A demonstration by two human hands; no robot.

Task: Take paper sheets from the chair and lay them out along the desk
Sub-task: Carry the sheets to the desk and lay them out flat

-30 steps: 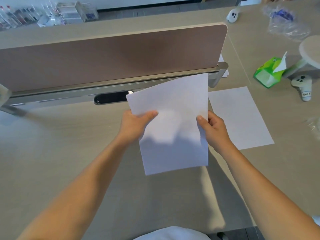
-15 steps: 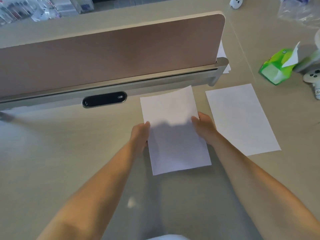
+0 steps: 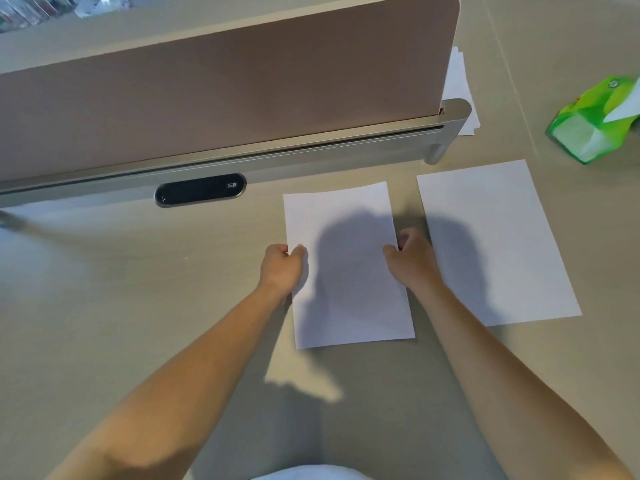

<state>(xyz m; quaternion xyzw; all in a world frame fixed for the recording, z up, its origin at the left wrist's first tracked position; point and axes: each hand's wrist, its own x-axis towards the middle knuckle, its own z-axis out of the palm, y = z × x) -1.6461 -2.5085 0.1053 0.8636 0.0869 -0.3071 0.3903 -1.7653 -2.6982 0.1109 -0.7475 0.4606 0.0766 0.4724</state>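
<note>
**Fingers point(image 3: 299, 252) pinch the sheet point(image 3: 349, 282) at both long edges**

Fingers of both hands are curled, not spread. The left hand point(image 3: 282, 268) nips the sheet's left long edge between thumb and forefinger, and the right hand point(image 3: 414, 259) does the same on the right long edge, directly opposite and about halfway up. The sheet lies flat, or very nearly so, on the desk point(image 3: 121, 306). Its short far edge sits near the desk's far edge, where the rail of the partition point(image 3: 225, 98) runs, and it is close to the partition's right end. A second sheet point(image 3: 495, 244) lies flat just beside it on the right with a narrow strip of desk between them, the two roughly parallel.

Plain paper like this is very light, limp and thin. It will likely sag or curl if held at one point, and it slides easily on the smooth desk. A light pinch at two opposite edges, as now, keeps it taut and square. Squeezing harder would risk a crease, and a quick release could let air shift it out of line.

A green tissue pack point(image 3: 595, 126) sits toward the desk's far right corner, and more paper point(image 3: 460, 81) shows behind the partition's end.
</note>
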